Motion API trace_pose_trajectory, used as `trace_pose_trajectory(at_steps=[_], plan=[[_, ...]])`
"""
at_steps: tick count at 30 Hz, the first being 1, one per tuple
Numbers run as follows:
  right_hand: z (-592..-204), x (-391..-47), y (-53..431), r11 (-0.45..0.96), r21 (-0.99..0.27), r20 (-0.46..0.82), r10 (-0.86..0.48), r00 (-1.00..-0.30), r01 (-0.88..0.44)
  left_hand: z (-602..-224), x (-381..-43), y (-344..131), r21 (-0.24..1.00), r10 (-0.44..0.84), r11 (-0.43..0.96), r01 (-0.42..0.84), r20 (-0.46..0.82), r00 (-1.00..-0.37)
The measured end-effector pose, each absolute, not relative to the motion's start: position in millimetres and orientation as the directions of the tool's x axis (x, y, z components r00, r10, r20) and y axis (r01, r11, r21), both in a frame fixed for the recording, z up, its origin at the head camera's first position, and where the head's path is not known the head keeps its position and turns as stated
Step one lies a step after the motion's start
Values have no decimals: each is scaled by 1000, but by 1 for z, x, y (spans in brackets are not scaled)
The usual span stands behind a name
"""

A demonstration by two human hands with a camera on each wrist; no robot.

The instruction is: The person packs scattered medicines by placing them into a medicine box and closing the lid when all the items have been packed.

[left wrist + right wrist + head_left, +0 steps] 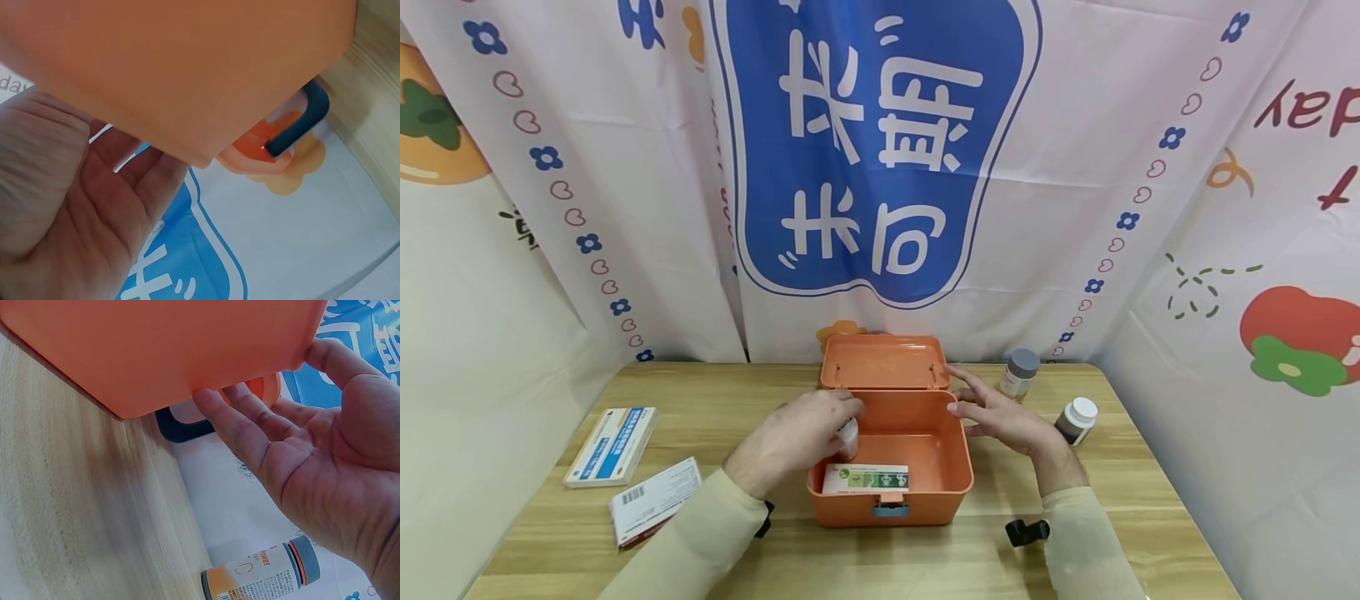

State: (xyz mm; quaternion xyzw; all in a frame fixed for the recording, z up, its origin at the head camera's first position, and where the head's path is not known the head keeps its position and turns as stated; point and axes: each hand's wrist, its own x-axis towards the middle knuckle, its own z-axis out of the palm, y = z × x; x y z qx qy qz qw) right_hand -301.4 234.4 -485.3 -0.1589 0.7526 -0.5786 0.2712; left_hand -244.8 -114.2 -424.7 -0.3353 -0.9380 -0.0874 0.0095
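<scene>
An orange lidded box (891, 510) stands with its lid (886, 362) tipped back. My left hand (801, 433) reaches over its left wall and grips a small pale bottle (848, 442) inside it; the left wrist view hides the bottle behind the wall. A white and green carton (865, 478) lies in the box along the front wall. At the back right corner, my right hand (1003, 417) touches the box with extended fingers. In the right wrist view, fingertips (206, 400) rest against the outer side wall.
Two flat medicine boxes, one blue and white (612, 447) and one white (655, 498), lie on the table's left side. To the right stand a grey-capped bottle (1019, 375) and a white-capped dark bottle (1077, 420). A printed curtain (1075, 167) hangs behind the table.
</scene>
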Motion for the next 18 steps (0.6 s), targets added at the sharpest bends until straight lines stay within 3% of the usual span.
trace_pose_trajectory(at_steps=[18], plan=[[-485, -301, 235, 278, -958, -223, -553, -803, 75, -410, -248, -132, 232, 583, 766, 599, 142, -800]])
